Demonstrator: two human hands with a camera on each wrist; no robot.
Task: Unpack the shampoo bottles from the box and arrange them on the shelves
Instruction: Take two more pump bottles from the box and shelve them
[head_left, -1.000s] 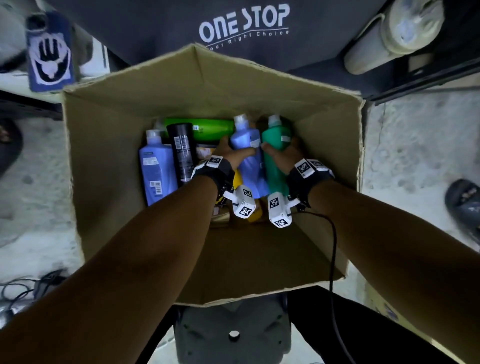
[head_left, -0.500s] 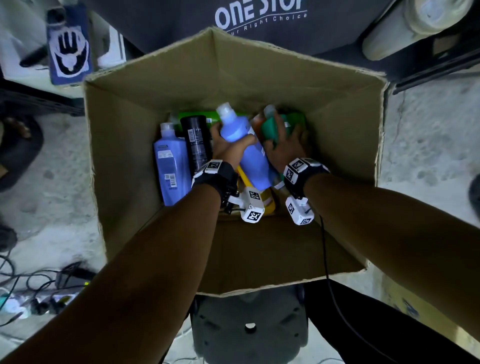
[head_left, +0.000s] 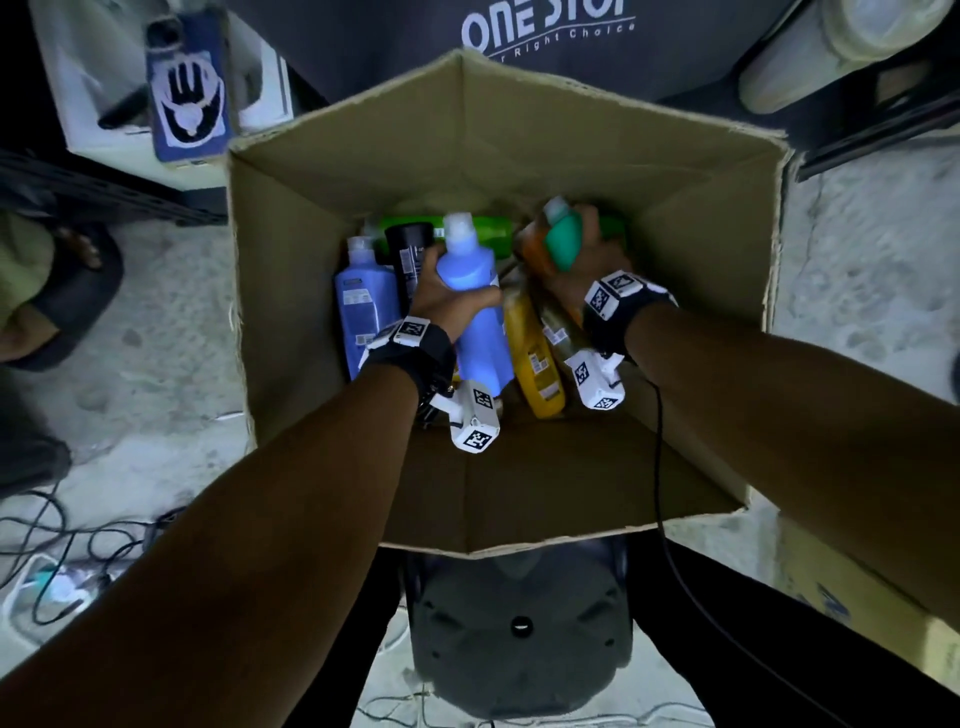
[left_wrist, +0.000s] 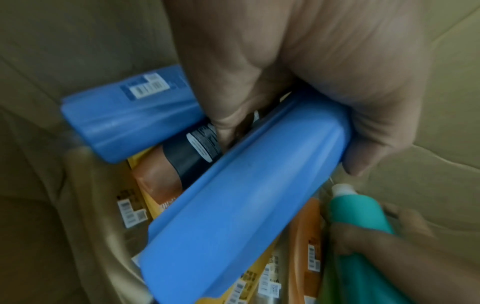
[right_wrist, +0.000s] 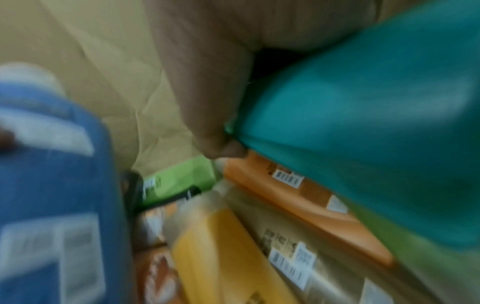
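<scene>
Both hands are inside the open brown cardboard box (head_left: 311, 260). The left hand (head_left: 447, 301) grips a tall blue plastic bottle with a white cap (head_left: 475, 306) around its middle, cap pointing toward the far wall. The right hand (head_left: 587, 260) is wrapped around a teal plastic bottle (head_left: 563, 244) — its shape blurred. Below them lie a yellow bottle (head_left: 535, 364), another blue bottle (head_left: 363, 301), a black bottle (head_left: 410, 254) and a green one (head_left: 493, 234).

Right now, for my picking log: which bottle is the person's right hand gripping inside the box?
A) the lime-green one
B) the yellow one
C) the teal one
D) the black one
C: the right hand wraps round the teal bottle, while the left hand grips a blue bottle.
</scene>
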